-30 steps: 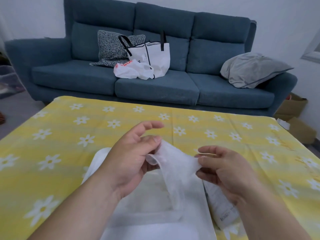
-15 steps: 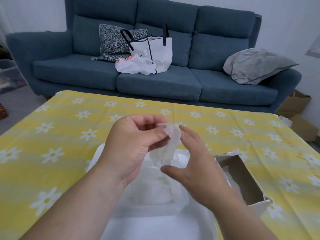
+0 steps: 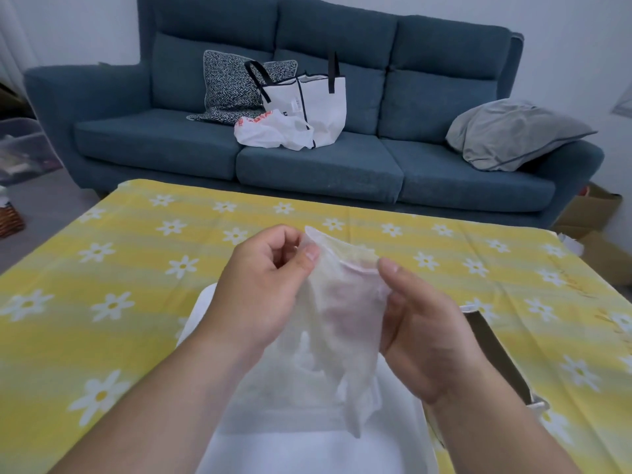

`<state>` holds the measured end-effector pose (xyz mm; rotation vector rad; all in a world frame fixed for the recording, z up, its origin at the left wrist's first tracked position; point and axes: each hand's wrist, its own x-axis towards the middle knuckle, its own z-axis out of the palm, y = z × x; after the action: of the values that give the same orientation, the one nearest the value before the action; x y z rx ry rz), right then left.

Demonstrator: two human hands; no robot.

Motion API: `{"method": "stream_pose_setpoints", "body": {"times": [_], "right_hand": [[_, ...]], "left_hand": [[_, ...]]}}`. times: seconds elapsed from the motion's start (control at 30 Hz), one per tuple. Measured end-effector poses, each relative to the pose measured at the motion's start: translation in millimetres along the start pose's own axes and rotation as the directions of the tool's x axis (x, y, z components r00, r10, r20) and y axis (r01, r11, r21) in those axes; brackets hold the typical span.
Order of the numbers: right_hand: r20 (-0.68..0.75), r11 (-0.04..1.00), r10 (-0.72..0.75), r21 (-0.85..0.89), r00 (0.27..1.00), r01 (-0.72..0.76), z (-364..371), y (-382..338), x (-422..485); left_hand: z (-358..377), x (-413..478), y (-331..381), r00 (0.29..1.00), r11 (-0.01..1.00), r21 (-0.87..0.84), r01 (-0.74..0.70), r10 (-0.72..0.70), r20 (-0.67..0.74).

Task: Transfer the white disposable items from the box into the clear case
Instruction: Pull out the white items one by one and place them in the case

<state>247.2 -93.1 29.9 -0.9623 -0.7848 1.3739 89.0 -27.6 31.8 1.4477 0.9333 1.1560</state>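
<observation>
White filmy glove (image 3: 345,302) hangs with its long axis upright, cuff on top, loose end dangling straight over the case (image 3: 301,449) below. My left grip (image 3: 263,285) pinches the cuff's left edge. My right grip (image 3: 424,333) pinches its right edge and is nearer the box (image 3: 496,354) on the tabletop (image 3: 136,268).

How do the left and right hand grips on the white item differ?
The left hand pinches the top left corner of the white item between thumb and curled fingers. The right hand holds the right edge, thumb in front, fingers behind and showing through the thin film. The left hand sits higher in the view than the right hand. Shared: both grip the same item, held up over the clear case.
</observation>
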Motion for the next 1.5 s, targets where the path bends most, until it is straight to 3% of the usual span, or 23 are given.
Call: {"method": "stream_pose_setpoints", "body": {"times": [0.07, 0.17, 0.3, 0.37, 0.47, 0.57, 0.63, 0.73, 0.8, 1.0, 1.1, 1.2, 1.3, 1.37, 1.5], "right_hand": [[-0.039, 0.992, -0.022, -0.129, 0.999, 0.017, -2.6, 2.1, 2.0], [-0.147, 0.988, -0.053, -0.152, 0.988, 0.031, -4.4, 0.0, 5.5], [-0.034, 0.993, -0.095, -0.073, 0.995, 0.092, -2.7, -16.1, -0.6], [0.091, 0.989, -0.11, -0.093, 0.99, 0.118, -0.7, -23.1, -6.7], [0.157, 0.984, -0.133, -0.097, 0.979, 0.149, 2.9, -27.9, -15.0], [0.139, 0.919, -0.157, -0.341, 0.978, 0.196, -1.3, -30.8, -20.3], [0.081, 0.837, -0.191, -0.508, 0.978, 0.206, -6.7, -33.1, -23.2], [0.008, 0.746, -0.254, -0.634, 0.967, 0.201, -16.2, -33.7, -25.1], [-0.047, 0.742, -0.28, -0.645, 0.959, 0.185, -23.2, -35.1, -26.8], [-0.408, 0.838, -0.26, -0.546, 0.875, -0.006, -60.1, -44.0, -24.1], [-0.561, 0.692, -0.29, -0.682, 0.775, -0.235, -98.4, -36.2, -18.0], [-0.562, 0.461, -0.189, -0.775, 0.805, -0.433, -114.2, -27.2, -17.4], [-0.514, 0.281, 0.0, -0.823, 0.858, -0.493, -113.8, -13.5, -17.1], [-0.488, 0.245, 0.061, -0.838, 0.871, -0.487, -114.5, -5.7, -12.1], [-0.511, 0.284, 0.129, -0.802, 0.85, -0.525, -119.1, -3.5, -5.4]], "left_hand": [[1.2, -0.2, -0.9, 0.999, 0.998, -0.06, 0.03, -0.028, 0.021], [0.2, -0.9, 0.5, 0.997, 0.993, -0.105, 0.047, -0.04, 0.072], [-4.0, -3.3, 3.7, 0.959, 0.964, -0.246, 0.101, -0.029, 0.281], [-6.5, -4.8, 3.7, 0.911, 0.935, -0.312, 0.166, -0.025, 0.411], [-9.1, -6.7, -0.9, 0.792, 0.879, -0.335, 0.34, -0.075, 0.606], [-5.0, -11.4, -3.1, 0.657, 0.83, -0.318, 0.459, -0.076, 0.75], [3.6, -13.7, -1.9, 0.623, 0.822, -0.306, 0.48, -0.074, 0.778], [18.0, -13.7, -8.2, 0.687, 0.863, -0.166, 0.476, -0.248, 0.683], [24.2, -13.0, -8.6, 0.726, 0.837, -0.185, 0.515, -0.311, 0.613], [33.1, -7.2, -11.8, 0.835, 0.795, -0.363, 0.486, -0.301, 0.46], [34.1, -3.5, -16.4, 0.836, 0.742, -0.439, 0.506, -0.298, 0.46], [35.5, -0.7, -21.6, 0.827, 0.673, -0.51, 0.535, -0.297, 0.477], [39.8, 0.4, -22.5, 0.82, 0.616, -0.569, 0.544, -0.247, 0.516], [39.2, 1.3, -23.4, 0.808, 0.565, -0.604, 0.563, -0.224, 0.544], [32.5, 8.1, -28.7, 0.744, 0.459, -0.611, 0.644, -0.191, 0.641]]}}
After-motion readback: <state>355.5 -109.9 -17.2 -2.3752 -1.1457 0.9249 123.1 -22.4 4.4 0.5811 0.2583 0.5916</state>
